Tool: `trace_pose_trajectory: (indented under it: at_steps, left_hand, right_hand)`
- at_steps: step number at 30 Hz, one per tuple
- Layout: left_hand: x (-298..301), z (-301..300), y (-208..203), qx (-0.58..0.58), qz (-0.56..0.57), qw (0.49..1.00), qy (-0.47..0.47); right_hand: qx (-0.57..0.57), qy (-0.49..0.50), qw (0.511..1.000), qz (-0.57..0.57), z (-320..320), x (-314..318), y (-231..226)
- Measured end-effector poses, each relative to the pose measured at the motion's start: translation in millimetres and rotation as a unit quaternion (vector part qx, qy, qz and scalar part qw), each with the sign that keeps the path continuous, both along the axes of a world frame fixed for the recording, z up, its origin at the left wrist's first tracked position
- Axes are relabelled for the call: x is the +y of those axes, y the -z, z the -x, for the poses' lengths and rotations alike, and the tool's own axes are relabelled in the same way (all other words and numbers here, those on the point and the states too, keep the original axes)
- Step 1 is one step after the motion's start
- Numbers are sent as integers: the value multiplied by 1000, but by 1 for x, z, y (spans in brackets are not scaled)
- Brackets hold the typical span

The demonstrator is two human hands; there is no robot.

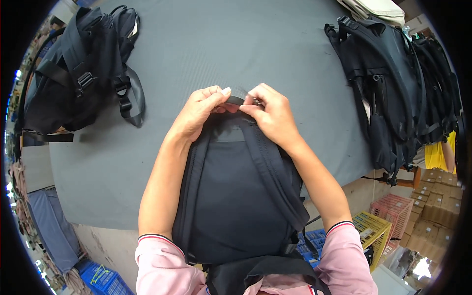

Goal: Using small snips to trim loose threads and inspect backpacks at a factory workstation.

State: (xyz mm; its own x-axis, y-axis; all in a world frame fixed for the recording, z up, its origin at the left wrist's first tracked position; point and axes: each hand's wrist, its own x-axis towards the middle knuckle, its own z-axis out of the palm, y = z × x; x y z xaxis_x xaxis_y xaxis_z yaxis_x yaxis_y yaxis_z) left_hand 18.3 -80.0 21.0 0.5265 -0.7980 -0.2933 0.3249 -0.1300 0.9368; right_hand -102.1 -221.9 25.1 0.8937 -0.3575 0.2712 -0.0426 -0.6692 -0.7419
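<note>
A black backpack (236, 191) lies in front of me, partly over the table's near edge, with its padded shoulder straps facing up. At its top end, a short black strap (236, 100) curves between my two hands; it looks like the carry handle. My left hand (204, 105) pinches the strap's left part between thumb and fingers. Bent fingers of my right hand (268, 112) close at its right end, slightly blurred. Whatever else lies between those fingertips is too small to make out.
Another black backpack (78, 73) with buckles and webbing stands at the table's left. Several black backpacks (388, 88) are grouped at the right edge. A grey cloth covers the table (221, 44). Below right are a yellow crate (372, 231), a pink crate (392, 209) and cardboard boxes (437, 206).
</note>
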Motion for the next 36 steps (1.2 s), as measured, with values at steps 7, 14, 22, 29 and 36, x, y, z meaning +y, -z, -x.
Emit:
trace_pose_trajectory:
  at_steps: [7, 14, 22, 29, 36]
  left_hand:
    - [1, -12, 6, 58, -17, 997, -39]
    - [-2, -12, 9, 53, -23, 998, -37]
    - [1, -18, 19, 39, -49, 996, -56]
    - [-2, -16, 18, 28, -89, 993, -72]
    - [-1, -17, 21, 19, -85, 994, -62]
  right_hand:
    - [-8, 48, 957, -286, 1, -8, -2]
    - [0, 17, 999, -28, -16, 1, 6]
    - [9, 7, 1000, 27, 0, -19, 1]
    - [60, -118, 989, 64, -3, -35, -2]
    - [38, -109, 991, 74, -5, -34, 4]
